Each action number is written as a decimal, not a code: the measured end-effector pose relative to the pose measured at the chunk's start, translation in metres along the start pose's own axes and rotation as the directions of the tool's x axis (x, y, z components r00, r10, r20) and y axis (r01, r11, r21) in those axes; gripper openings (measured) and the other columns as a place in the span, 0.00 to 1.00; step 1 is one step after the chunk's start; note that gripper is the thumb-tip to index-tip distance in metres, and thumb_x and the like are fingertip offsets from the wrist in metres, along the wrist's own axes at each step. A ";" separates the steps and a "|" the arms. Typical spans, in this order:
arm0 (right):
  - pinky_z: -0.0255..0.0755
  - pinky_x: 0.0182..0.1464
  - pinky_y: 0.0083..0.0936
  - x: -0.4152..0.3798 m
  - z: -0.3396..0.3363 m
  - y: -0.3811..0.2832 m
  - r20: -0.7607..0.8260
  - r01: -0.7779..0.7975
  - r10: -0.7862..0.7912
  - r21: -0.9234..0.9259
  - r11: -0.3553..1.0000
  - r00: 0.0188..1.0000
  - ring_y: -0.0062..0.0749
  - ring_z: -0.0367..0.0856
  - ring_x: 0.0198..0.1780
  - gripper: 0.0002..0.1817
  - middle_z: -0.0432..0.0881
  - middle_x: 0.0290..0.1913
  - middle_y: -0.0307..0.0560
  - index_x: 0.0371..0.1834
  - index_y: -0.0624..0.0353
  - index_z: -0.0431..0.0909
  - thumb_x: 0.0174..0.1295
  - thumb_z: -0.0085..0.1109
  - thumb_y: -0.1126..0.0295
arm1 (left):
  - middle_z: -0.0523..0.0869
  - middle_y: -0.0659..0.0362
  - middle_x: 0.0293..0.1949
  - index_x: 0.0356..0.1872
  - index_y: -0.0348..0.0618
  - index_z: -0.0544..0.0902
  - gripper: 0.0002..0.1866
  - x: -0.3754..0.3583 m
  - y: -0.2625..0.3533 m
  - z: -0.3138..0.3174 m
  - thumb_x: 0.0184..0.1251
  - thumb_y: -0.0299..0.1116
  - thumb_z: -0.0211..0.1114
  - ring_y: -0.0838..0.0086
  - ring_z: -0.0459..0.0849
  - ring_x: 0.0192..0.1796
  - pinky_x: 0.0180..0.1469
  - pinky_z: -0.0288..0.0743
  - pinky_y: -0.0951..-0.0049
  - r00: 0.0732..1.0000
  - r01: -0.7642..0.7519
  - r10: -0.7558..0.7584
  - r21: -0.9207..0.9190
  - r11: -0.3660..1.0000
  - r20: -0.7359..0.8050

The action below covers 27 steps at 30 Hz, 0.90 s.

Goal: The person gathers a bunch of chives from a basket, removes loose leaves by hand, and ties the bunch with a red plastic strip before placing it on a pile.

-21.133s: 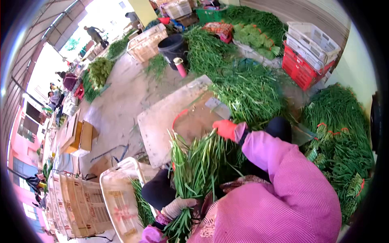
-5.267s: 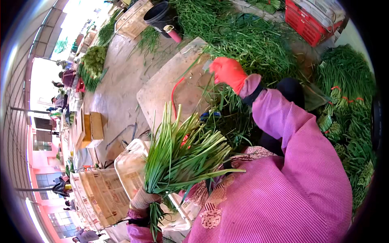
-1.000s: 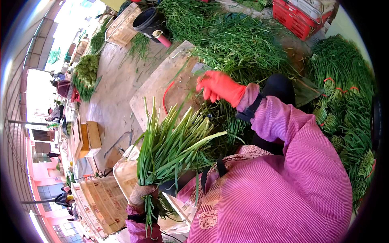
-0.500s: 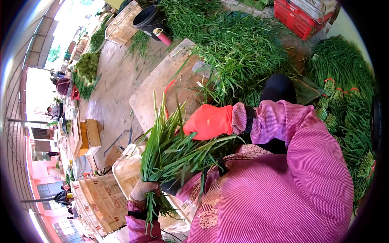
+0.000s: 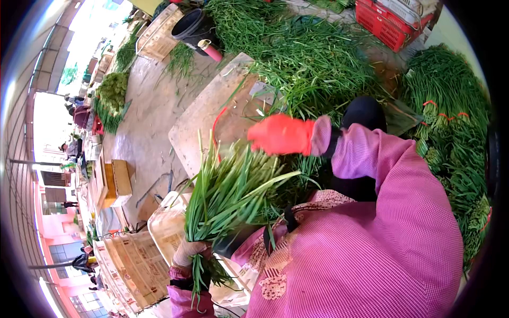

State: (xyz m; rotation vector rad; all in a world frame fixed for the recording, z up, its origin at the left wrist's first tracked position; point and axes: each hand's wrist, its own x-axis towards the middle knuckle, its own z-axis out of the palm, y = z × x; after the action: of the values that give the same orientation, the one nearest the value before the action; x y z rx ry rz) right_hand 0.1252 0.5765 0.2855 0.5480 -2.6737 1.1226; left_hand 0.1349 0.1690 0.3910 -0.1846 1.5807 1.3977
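Left fingers (image 5: pixel 193 249) clenched round one green bunch (image 5: pixel 233 196)

Half a second ago the right hand (image 5: pixel 281 135) was on the leaves; now it sits higher, towards the board (image 5: pixel 191 132), too blurred to tell whether it is open or closed. That single bunch stays beside the lap, near the white crate (image 5: pixel 167 225). Beyond: one black bucket (image 5: pixel 196 33), one pink bottle (image 5: pixel 212 51). Its long axis slants up and rightward, stem ends fanned on top, leaf tips hanging below the grip.
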 end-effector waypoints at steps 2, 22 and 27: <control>0.76 0.35 0.40 -0.001 -0.029 0.034 -0.236 -0.099 0.077 -0.081 0.992 0.969 0.50 0.81 0.35 0.13 0.80 0.33 0.51 0.41 0.56 0.78 0.58 0.61 0.59 | 0.67 0.65 0.17 0.30 0.46 0.73 0.12 -0.002 0.001 -0.002 0.48 0.30 0.69 0.77 0.64 0.16 0.18 0.55 0.75 0.998 0.045 -0.045 -0.005 0.999 -0.035; 0.73 0.51 0.30 0.007 0.012 -0.019 0.353 -0.319 0.160 0.458 0.830 0.922 0.33 0.84 0.44 0.18 0.87 0.38 0.46 0.40 0.54 0.87 0.59 0.61 0.51 | 0.70 0.61 0.17 0.27 0.45 0.75 0.10 0.003 -0.005 -0.003 0.44 0.28 0.67 0.71 0.70 0.18 0.22 0.63 0.72 0.995 0.012 -0.010 0.021 1.000 -0.096; 0.76 0.42 0.27 -0.001 -0.027 0.022 0.022 -0.319 0.352 0.476 0.820 0.936 0.27 0.84 0.37 0.14 0.88 0.34 0.41 0.34 0.53 0.87 0.64 0.53 0.60 | 0.71 0.62 0.18 0.30 0.44 0.75 0.12 -0.001 -0.005 -0.005 0.45 0.30 0.68 0.72 0.70 0.19 0.22 0.63 0.72 0.995 0.022 -0.015 0.071 0.997 -0.098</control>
State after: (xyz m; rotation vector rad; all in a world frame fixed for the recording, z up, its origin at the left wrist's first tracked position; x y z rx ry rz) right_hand 0.1185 0.6099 0.2895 0.0871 -2.4888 1.8844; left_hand 0.1356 0.1629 0.3878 -0.2265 1.7023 1.3326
